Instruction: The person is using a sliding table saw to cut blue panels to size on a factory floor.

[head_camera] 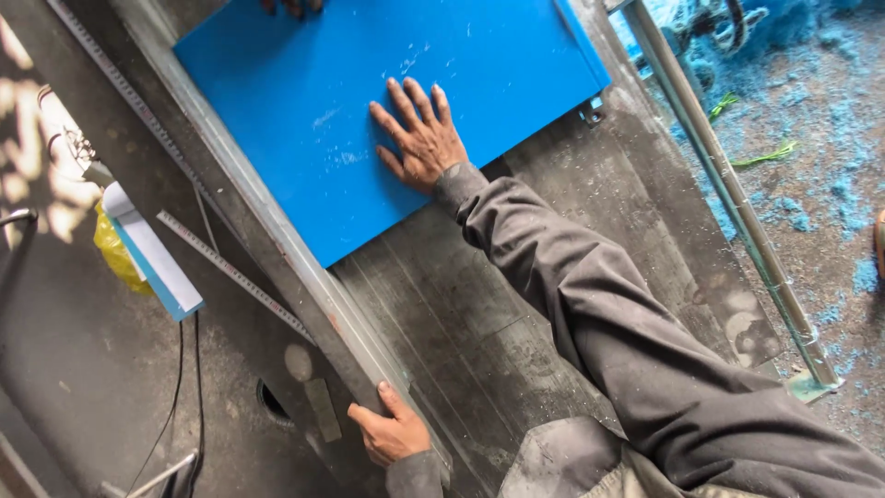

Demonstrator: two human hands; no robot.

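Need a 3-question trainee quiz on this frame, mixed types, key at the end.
1. True or false: the right hand lies flat, fingers spread, on the flat blue rectangular panel.
2. What does the left hand grip?
A. the long grey metal guide rail
B. the steel measuring tape
C. the round metal pipe
3. Fill in: loose ____-coloured shavings cover the ground beyond the pipe.

Key: 1 true; 2 A; 3 blue.
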